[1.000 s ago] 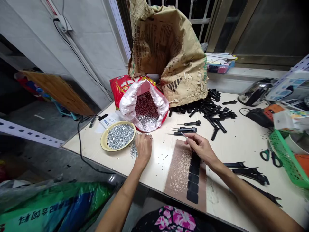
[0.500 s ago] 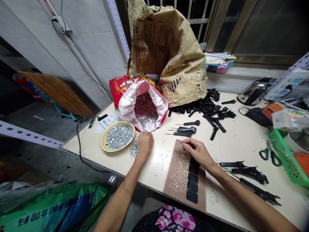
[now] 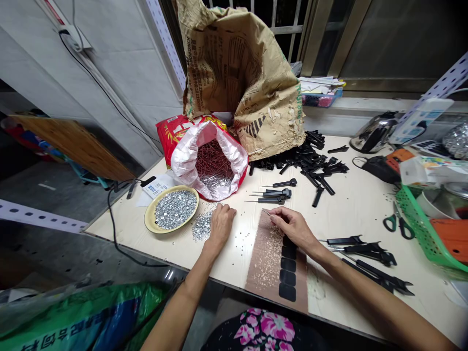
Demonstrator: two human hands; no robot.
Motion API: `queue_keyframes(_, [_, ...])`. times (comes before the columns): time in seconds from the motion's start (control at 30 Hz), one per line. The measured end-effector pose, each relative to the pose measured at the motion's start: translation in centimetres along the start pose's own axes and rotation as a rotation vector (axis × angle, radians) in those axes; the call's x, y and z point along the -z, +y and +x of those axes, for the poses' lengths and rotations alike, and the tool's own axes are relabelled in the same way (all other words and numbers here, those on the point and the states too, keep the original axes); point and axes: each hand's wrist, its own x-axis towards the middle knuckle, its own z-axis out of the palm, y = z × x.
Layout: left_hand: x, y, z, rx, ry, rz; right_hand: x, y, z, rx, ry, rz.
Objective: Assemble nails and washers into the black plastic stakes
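My left hand (image 3: 220, 225) rests on the table beside a small heap of silver washers (image 3: 201, 228), its fingers curled; I cannot tell if it holds one. My right hand (image 3: 292, 226) pinches a thin nail (image 3: 266, 212) that points left, above a brown worn patch (image 3: 268, 256) of the tabletop. A yellow dish (image 3: 171, 214) full of washers sits left of the heap. Behind it a red-and-white bag of nails (image 3: 210, 163) lies open. A few black plastic pieces fitted with nails (image 3: 272, 195) lie ahead of my right hand.
A large brown paper sack (image 3: 237, 78) stands at the back with a pile of black plastic parts (image 3: 310, 158) spilling from it. More black parts (image 3: 365, 256) lie at right, with green scissors (image 3: 393, 222), a green basket (image 3: 424, 224) and a kettle (image 3: 373, 131). A black cable (image 3: 113, 214) hangs off the left edge.
My left hand slid from the washer heap to the right and curled. My right hand moved slightly toward me with the nail. The view shifted left.
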Motion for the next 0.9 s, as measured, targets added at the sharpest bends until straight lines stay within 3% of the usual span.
queue_keyframes(0.1, [-0.2, 0.1, 0.0, 0.02, 0.03, -0.08, -0.1, -0.2, 0.0, 0.072, 0.025, -0.075])
queue_keyframes(0.2, [-0.1, 0.5, -0.1, 0.149, 0.069, -0.384, -0.4, -0.9, -0.1, 0.184, 0.073, -0.183])
queue_keyframes(0.3, [0.7, 1.6, -0.1, 0.374, 0.031, -0.924, -0.9, -1.5, 0.0, 0.299, 0.078, -0.273])
queue_keyframes(0.4, [1.7, 3.3, -0.2, 0.596, -0.129, -1.535, -1.4, -1.9, 0.0, 0.373, 0.052, -0.409])
queue_keyframes(0.47, [2.3, 4.4, -0.2, 0.685, -0.19, -1.796, -1.6, -2.2, 0.0, 0.383, 0.049, -0.521])
queue_keyframes(0.57, [2.6, 5.7, -0.2, 0.698, -0.199, -1.877, -1.5, -2.4, 0.0, 0.385, 0.076, -0.622])
queue_keyframes(0.9, [2.6, 7.6, 0.1, 0.649, -0.184, -1.815, -0.5, -2.4, -0.6, 0.433, 0.156, -0.798])
